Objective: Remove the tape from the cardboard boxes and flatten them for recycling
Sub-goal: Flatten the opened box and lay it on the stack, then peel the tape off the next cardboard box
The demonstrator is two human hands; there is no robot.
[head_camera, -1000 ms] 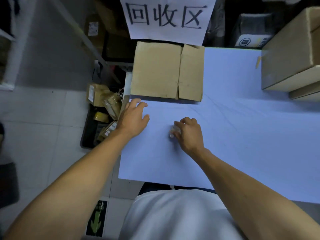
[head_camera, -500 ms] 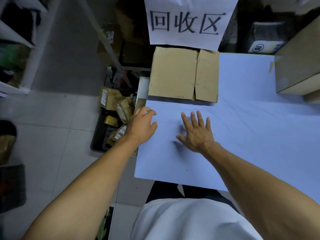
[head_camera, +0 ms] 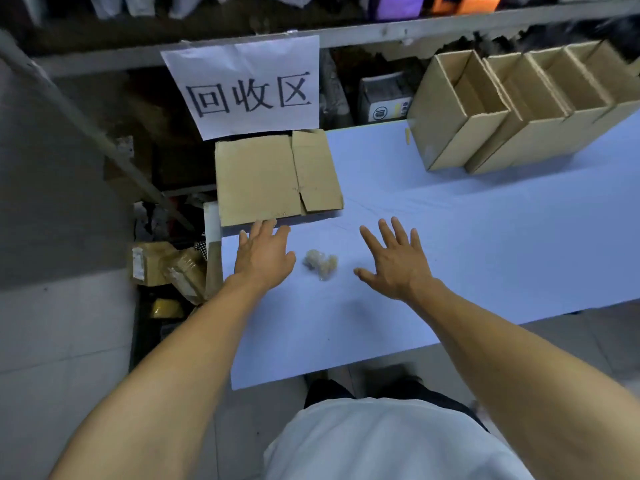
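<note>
A white paper sign (head_camera: 247, 86) hung from the shelf rail behind the table (head_camera: 450, 244), hand-lettered in black: 回收区. Just below it a flat box (head_camera: 273, 178) lay at the table's far left corner, one flap folded over its right part; small print along its near edge was too small to read. Right of the sign, under the shelf, sat a dark package with a white label (head_camera: 386, 110) carrying a round logo and a yellow patch, text unreadable.

Left hand (head_camera: 263, 254) was over the table near its left edge, fingers (head_camera: 265, 230) spread and holding nothing, tips just short of the flat box. Right hand (head_camera: 394, 261) was likewise splayed, palm down, nothing in it. Whether either palm touched the table could not be told. Between the hands, clear of both, a crumpled tape wad (head_camera: 321, 266) sat on the table, pale and translucent.

At far right a row of open boxes (head_camera: 502, 109) stood upright side by side, tops open, the rightmost cut off by the frame edge and blurred. A small yellowish strip (head_camera: 407, 136) stuck up just left of them, too small to identify.

On the floor left of the table, a dark bin (head_camera: 166, 271) held taped brown parcels, one with a white label that could not be read. Upper shelf items were blurred and cropped. White shirt (head_camera: 381, 441) filled the bottom.
</note>
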